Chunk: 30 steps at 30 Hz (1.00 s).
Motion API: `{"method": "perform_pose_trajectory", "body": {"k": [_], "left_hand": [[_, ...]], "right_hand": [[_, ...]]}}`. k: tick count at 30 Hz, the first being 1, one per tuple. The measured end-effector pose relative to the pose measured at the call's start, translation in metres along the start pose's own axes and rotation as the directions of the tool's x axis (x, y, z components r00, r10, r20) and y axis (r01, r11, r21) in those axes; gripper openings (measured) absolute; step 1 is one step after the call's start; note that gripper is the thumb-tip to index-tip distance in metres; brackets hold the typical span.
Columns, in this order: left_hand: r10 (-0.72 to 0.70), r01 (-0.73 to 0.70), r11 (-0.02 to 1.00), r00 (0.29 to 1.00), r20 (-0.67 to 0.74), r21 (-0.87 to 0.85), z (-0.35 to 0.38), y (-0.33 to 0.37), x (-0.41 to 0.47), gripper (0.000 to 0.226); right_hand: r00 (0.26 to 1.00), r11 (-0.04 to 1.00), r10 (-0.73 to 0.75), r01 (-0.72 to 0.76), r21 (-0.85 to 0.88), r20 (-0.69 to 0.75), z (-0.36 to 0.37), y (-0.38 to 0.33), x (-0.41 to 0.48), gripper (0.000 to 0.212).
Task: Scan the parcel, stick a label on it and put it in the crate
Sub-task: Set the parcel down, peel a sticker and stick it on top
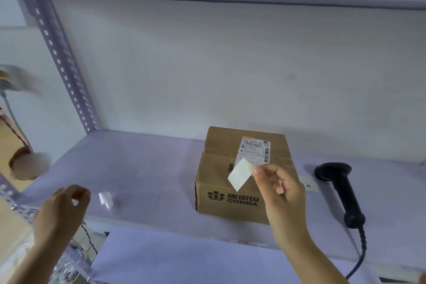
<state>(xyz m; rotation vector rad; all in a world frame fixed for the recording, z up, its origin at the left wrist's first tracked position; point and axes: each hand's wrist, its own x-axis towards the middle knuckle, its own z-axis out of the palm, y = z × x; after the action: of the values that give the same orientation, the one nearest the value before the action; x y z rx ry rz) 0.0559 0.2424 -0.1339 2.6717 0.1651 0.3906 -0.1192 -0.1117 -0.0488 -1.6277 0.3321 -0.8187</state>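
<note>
A brown cardboard parcel (232, 182) printed CONBA sits on the white shelf (149, 168), with a printed shipping label (254, 148) on its top. My right hand (280, 193) pinches a small blank white label (239, 177) by its corner, held just above the parcel's near top edge. My left hand (61, 212) hovers at the shelf's left front with fingers loosely curled and nothing in it. A small crumpled white backing scrap (105, 199) lies on the shelf just right of that hand. No crate is in view.
A black handheld barcode scanner (341, 191) lies on the shelf right of the parcel, its coiled cable dropping over the front edge. A perforated metal upright (62, 64) stands at the left. A blurred label roll (30, 165) is beyond the shelf's left end.
</note>
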Motion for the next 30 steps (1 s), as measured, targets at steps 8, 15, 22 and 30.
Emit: {"method": "perform_pose_trajectory", "body": {"k": [8, 15, 22, 30], "left_hand": [[0.381, -0.270, 0.720, 0.924, 0.040, -0.639, -0.088, 0.171, -0.079, 0.009], [0.560, -0.090, 0.530, 0.784, 0.268, -0.843, -0.068, 0.249, -0.131, 0.021], [0.549, 0.014, 0.513, 0.764, 0.340, -0.858, -0.051, 0.261, -0.137, 0.028], [0.535, 0.178, 0.418, 0.744, 0.400, -0.891, -0.037, 0.263, -0.131, 0.022]], "right_hand": [[0.994, 0.988, -0.045, 0.029, -0.149, -0.102, 0.003, -0.006, 0.003, 0.028], [0.953, 0.935, -0.276, 0.236, -0.264, -0.125, -0.002, -0.006, -0.001, 0.024], [0.772, 0.674, -0.635, 0.537, -0.508, -0.026, -0.007, 0.002, -0.001, 0.026], [0.689, 0.443, -0.712, 0.594, -0.672, 0.139, -0.014, 0.010, -0.005, 0.026]]}}
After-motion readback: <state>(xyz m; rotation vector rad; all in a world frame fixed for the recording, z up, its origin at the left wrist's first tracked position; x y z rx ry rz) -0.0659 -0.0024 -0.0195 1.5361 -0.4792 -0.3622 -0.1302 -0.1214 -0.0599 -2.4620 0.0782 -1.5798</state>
